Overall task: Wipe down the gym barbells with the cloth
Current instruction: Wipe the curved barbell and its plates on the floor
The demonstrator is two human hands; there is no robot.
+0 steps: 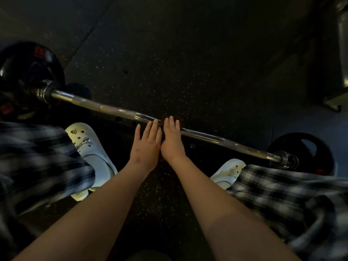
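1. Head view, arms: both bare forearms reach from the bottom edge up to the middle of the frame, palms down. The left hand [146,146] and right hand [172,140] lie side by side, their inner edges touching.
2. Left hand: fingers straight and pressed together, thumb spread out to the left. The fingertips [155,122] just reach the long chrome barbell bar [105,108] and hold nothing.
3. Right hand: fingers straight and close together, laid flat on the small dark red cloth [179,120], which sits on the bar at mid-frame.
4. The bar runs from upper left to lower right, with a black weight plate [28,72] at the left end and another plate [308,147] at the right.
5. White perforated clogs [92,153] and blurred plaid trouser legs [37,162] stand on the dark speckled rubber floor [178,63].
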